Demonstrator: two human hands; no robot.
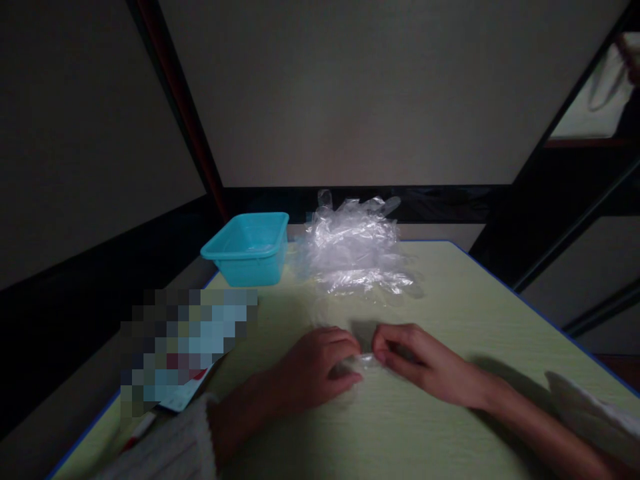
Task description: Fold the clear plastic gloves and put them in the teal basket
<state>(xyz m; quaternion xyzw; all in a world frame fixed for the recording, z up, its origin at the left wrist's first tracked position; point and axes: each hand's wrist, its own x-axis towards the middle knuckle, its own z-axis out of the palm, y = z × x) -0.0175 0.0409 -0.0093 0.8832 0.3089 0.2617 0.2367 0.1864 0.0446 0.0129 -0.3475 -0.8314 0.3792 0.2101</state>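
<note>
Clear film (367, 361): pinched in right hand (419, 357) at three o'clock, framed by loosely parted left hand (316, 363) at nine, presumably for steadying.

Bright turquoise all over the tub (253, 267), left of centre. Clear with white glints on the plastic heap (353, 247), mid-frame, and on the small plastic piece (369, 361), lower centre. Pale yellow-green, faintly streaked, across the counter (440, 300), rimmed in blue. Off-white and ribbed on the sleeve (167, 443), lower left. Greyish beige on the wall (350, 93), top; dark red along the strip (173, 77), upper left.
</note>
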